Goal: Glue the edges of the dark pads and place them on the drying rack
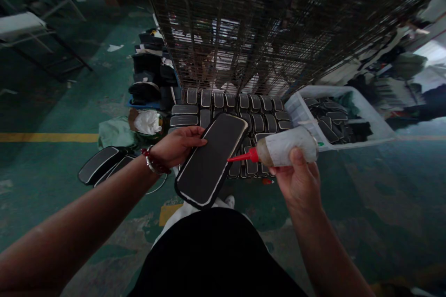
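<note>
My left hand (186, 144) grips a long black padded panel (212, 160) by its left edge, thumb on top. The panel has rounded corners and lies tilted above my lap, with a whitish line running along its border. In my right hand (298, 178) is a squeeze bottle (287, 147) with a white wrap and a red nozzle (243, 155). The bottle lies nearly level, and its nozzle tip meets the panel's right edge around the middle. What the bottle holds cannot be made out.
Rows of similar black panels (258, 123) lie in front of me below a large wire rack (223, 32). A white bin (369, 141) of black pieces stands right. More panels (101, 163) and a green bag (116, 133) are on the left floor, black bundles (148, 69) behind.
</note>
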The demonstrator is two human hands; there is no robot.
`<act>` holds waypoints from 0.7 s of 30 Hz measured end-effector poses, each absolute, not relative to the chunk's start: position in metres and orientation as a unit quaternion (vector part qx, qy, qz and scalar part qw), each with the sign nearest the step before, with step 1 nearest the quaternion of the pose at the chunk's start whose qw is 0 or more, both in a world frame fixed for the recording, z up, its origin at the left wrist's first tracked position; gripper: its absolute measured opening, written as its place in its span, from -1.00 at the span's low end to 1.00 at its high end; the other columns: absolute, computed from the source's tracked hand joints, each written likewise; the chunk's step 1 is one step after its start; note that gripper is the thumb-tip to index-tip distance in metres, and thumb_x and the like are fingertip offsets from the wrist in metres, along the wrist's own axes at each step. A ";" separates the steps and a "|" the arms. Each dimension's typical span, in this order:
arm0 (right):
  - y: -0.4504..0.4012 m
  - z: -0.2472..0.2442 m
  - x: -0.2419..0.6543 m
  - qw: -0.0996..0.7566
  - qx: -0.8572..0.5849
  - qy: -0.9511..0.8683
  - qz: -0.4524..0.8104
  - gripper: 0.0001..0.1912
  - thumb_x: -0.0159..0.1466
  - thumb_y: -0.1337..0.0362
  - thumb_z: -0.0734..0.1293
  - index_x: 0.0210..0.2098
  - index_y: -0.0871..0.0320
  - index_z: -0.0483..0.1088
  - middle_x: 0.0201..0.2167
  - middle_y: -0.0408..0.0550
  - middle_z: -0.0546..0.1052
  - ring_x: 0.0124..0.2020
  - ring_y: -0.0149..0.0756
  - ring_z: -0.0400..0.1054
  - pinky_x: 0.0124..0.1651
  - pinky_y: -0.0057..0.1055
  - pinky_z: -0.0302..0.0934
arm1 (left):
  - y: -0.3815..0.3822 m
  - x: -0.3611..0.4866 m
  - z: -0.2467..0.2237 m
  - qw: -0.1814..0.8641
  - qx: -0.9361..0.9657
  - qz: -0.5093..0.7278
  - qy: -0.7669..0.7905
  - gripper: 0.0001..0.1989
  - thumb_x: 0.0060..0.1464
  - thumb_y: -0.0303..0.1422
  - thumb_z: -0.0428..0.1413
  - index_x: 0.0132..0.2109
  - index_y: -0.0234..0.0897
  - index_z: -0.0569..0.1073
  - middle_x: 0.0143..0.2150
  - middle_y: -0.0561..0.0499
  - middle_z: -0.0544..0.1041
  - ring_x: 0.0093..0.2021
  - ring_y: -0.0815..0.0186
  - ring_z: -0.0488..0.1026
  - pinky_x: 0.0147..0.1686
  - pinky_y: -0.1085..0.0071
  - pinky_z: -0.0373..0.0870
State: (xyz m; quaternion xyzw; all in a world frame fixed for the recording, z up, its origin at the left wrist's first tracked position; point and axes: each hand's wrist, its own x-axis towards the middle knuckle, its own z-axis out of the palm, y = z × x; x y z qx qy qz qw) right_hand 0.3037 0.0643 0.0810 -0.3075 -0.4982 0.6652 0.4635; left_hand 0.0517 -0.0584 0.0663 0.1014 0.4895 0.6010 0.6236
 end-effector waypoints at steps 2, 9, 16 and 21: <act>0.061 0.081 0.303 0.457 -0.302 -0.501 0.670 -0.76 0.19 0.06 0.51 -0.22 -0.03 0.50 -0.41 -0.17 0.51 -0.49 -0.34 0.39 -0.64 -0.50 0.22 | -0.056 0.051 0.066 0.617 0.096 0.605 0.494 -0.81 0.01 -0.70 0.19 -0.25 -0.41 0.54 -0.36 -0.10 0.63 -0.42 0.26 0.61 -0.37 0.37 0.61; 0.048 0.080 0.304 0.427 -0.280 -0.525 0.681 -0.63 0.19 0.06 0.49 -0.05 -0.01 0.47 -0.26 -0.03 0.58 -0.41 -0.24 0.46 -0.65 -0.46 0.22 | -0.051 0.049 0.064 0.599 0.079 0.620 0.501 -0.83 0.00 -0.71 0.19 -0.29 -0.39 0.54 -0.39 -0.07 0.61 -0.47 0.29 0.58 -0.43 0.40 0.57; 0.039 0.076 0.305 0.417 -0.256 -0.536 0.688 -0.60 0.19 0.11 0.48 0.00 0.00 0.44 -0.11 0.06 0.60 -0.28 -0.14 0.53 -0.60 -0.41 0.31 | -0.046 0.042 0.066 0.578 0.062 0.631 0.513 -0.81 0.03 -0.73 0.13 -0.34 -0.39 0.52 -0.42 -0.08 0.61 -0.50 0.28 0.57 -0.48 0.40 0.57; 0.038 0.071 0.305 0.413 -0.253 -0.537 0.691 -0.56 0.19 0.13 0.47 0.05 -0.02 0.43 -0.10 0.04 0.60 -0.24 -0.11 0.54 -0.57 -0.39 0.34 | -0.045 0.038 0.066 0.564 0.042 0.649 0.509 -0.80 0.02 -0.74 0.13 -0.34 -0.39 0.51 -0.44 -0.07 0.60 -0.53 0.27 0.56 -0.51 0.38 0.56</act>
